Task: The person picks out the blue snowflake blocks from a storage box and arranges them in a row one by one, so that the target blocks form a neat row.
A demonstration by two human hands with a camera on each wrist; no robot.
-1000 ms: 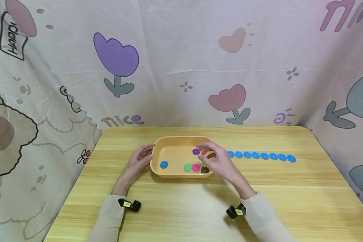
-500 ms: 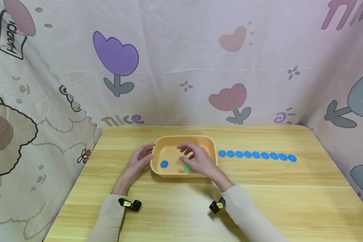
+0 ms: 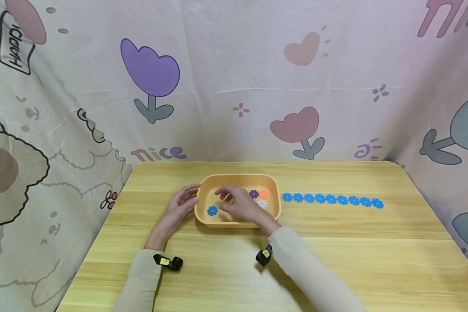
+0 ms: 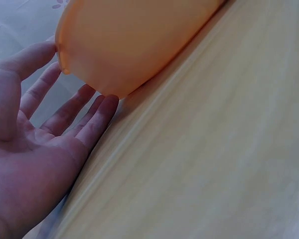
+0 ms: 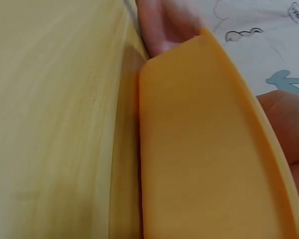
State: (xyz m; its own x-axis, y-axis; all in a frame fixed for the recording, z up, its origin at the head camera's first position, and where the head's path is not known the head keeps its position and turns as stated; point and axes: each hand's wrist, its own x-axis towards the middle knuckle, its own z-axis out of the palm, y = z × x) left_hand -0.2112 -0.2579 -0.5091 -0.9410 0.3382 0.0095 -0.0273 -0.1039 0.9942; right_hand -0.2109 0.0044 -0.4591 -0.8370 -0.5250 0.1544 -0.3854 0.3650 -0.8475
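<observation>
An orange plastic tray [image 3: 238, 176] stands mid-table in the head view. My left hand [image 3: 179, 206] touches its left end; in the left wrist view the extended fingers [image 4: 97, 122] meet the tray's outer wall [image 4: 134, 45]. Over the tray's middle hovers my right hand [image 3: 239, 203], fingers loosely bent with nothing between them. Left of its fingertips, a blue notched plastic disc [image 3: 212, 210] lies on the tray floor. Purple [image 3: 254, 194], orange [image 3: 264, 194] and white [image 3: 261, 203] discs lie to its right. The green one is mostly covered by the right hand, and other discs are hidden.
A row of several blue discs [image 3: 331, 199] runs rightward from beside the tray on the wooden table [image 3: 226, 277]. A printed cloth [image 3: 218, 78] hangs behind the table. The tray's near wall [image 5: 199, 139] fills much of the right wrist view.
My right hand has swung left from the tray's right end to its middle, uncovering the near end of the blue row and the purple, orange and white discs. My left hand has stayed put.
</observation>
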